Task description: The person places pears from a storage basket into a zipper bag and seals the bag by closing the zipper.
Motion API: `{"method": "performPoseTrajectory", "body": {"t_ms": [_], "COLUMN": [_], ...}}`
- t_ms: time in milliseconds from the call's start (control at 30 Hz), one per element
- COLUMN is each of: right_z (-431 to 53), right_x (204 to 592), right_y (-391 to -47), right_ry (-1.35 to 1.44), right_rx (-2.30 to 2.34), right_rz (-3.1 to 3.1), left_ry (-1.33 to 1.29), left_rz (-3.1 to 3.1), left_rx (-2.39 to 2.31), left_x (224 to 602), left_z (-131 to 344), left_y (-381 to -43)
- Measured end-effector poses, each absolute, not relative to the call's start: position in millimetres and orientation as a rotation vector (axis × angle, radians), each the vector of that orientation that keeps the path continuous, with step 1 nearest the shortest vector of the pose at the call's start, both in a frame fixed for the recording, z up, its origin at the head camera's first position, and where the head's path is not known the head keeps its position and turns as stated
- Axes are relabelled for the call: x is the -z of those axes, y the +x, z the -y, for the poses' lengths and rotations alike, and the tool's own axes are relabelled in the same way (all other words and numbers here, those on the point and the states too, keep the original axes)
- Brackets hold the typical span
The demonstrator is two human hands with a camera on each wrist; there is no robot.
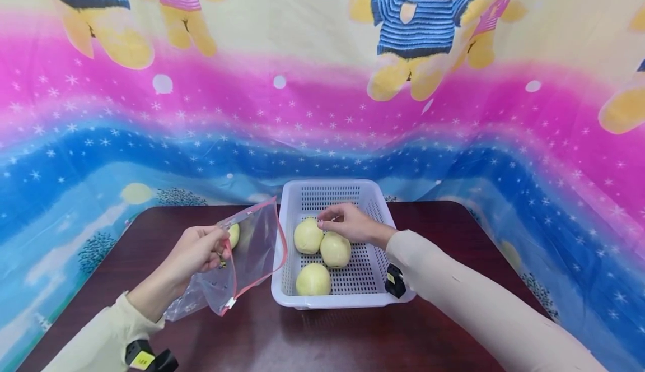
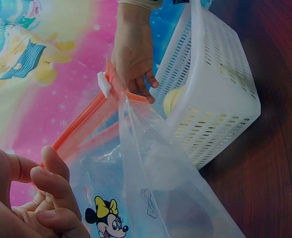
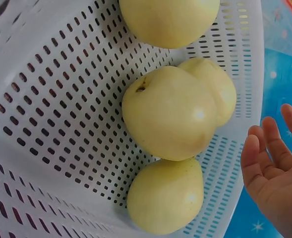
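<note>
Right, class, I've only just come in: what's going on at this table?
A person's left hand pinches the red-rimmed edge of a clear bag, its mouth open beside a white basket. Their right hand is over the basket, holding nothing. Pale yellow fruits sit in the basket.

I have the left hand (image 1: 195, 250) pinching, fingers curled; the right hand (image 1: 354, 224) hovers, fingers loosely bent, its arm (image 1: 471, 288) slanting inward.

Four pale yellow fruits (image 3: 170, 114) inside perforated basket (image 3: 257, 59); right hand (image 3: 279, 183) near rim, fingers apart.
</note>
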State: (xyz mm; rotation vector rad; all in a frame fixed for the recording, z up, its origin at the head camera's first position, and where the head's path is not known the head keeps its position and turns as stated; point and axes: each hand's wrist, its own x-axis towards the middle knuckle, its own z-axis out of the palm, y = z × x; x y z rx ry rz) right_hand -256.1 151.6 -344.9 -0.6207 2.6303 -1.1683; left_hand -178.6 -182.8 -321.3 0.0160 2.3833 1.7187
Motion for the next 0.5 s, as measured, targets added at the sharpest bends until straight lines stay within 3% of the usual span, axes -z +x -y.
{"method": "performPoseTrajectory", "body": {"t_ms": [500], "right_z": [-156.5], "right_x": [348.6], "right_y": [-259.0], "right_ry": [-0.551], "right_rx": [1.059], "right_rz": [-2.582], "left_ry": [0.025], "left_rz": [-2.376], "left_rx": [-1.731], "left_x": [321.3], "left_z": [183.5], "left_y": [-178.6]}}
